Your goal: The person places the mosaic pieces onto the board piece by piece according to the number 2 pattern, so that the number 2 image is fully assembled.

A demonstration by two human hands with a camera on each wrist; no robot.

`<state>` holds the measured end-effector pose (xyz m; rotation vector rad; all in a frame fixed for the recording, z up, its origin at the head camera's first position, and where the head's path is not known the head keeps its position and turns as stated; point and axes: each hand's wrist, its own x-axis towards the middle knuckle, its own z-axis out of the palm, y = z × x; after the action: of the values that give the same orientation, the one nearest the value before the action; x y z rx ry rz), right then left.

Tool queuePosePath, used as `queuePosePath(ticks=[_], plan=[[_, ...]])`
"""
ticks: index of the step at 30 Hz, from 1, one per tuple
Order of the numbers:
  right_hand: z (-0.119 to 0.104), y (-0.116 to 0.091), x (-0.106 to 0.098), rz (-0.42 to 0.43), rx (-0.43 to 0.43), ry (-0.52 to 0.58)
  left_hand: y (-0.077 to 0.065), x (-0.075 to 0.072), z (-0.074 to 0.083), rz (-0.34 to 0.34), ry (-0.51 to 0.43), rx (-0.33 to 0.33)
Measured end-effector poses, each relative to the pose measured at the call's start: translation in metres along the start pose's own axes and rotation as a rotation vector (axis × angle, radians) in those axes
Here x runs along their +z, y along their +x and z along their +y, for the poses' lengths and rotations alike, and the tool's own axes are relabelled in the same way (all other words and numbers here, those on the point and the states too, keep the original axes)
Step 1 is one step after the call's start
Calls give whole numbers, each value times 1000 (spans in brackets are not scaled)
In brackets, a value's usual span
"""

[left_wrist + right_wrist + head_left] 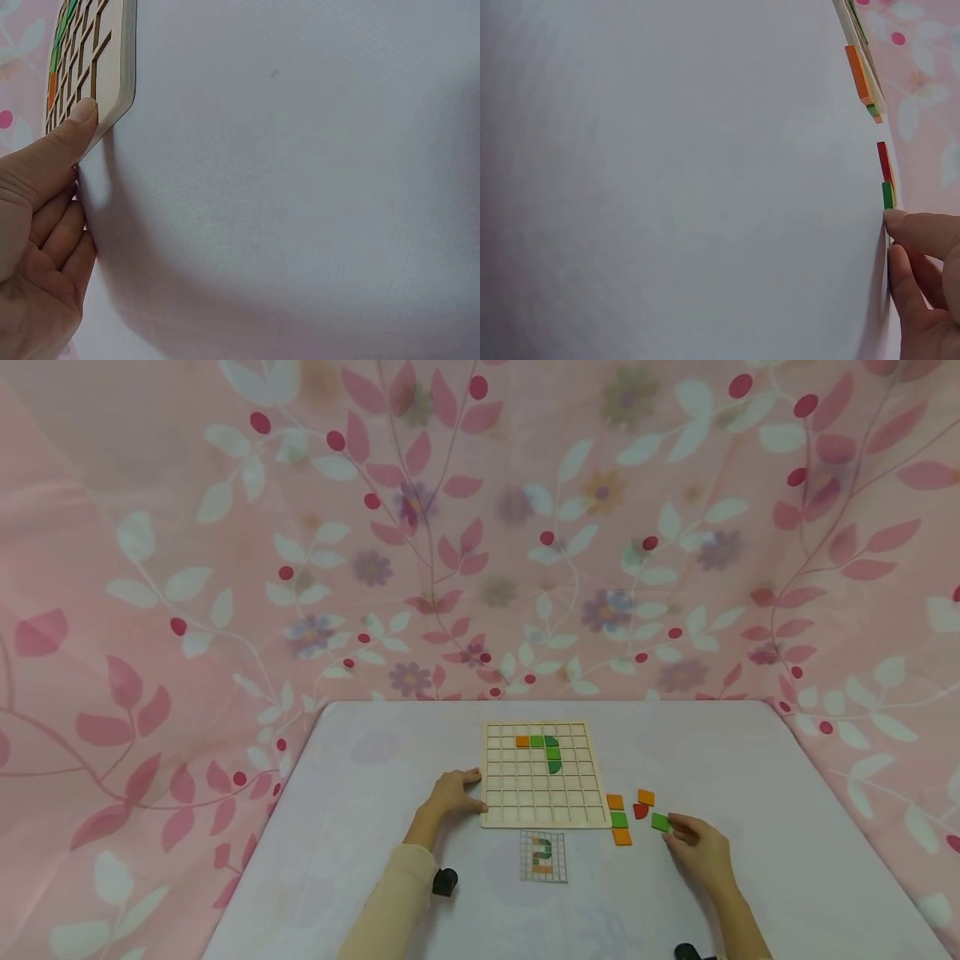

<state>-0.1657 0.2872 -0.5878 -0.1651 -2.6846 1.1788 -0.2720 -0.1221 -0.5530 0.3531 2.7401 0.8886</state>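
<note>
A wooden grid board (517,815) lies on the table, with an orange square (522,742), green squares and dark green rounded pieces (555,767) set in its upper cells. My left hand (450,793) holds the board's left edge; the left wrist view has the thumb (84,112) on top at the near corner and the other fingers (66,232) curled below. To the right of the board, my right hand (705,852) pinches a green square tile (660,822) by its right side between thumb and fingers, low over the tabletop.
Orange tiles (622,837) and a green one (618,819) line the board's right edge. Another orange tile (647,797) and a red rounded piece (641,811) lie near my right hand. A printed pattern card (557,867) sits below the board. Behind the table hangs a floral cloth (495,543).
</note>
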Motion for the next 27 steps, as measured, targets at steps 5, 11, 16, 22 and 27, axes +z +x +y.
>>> queuePosePath(ticks=[5,11,16,22,27], plan=[[0,-1,0,14,11,11,-1,0,1,0,1,5],[-4,4,2,-20,-70,-43,-1,1,1,5,-3,-7],[-5,12,3,-44,-176,-95,-1,1,0,10,4,16],[-8,15,-3,-108,-124,-143,-1,0,0,7,1,15],[-11,19,-5,-111,-135,-139,-1,-1,-1,2,7,24]])
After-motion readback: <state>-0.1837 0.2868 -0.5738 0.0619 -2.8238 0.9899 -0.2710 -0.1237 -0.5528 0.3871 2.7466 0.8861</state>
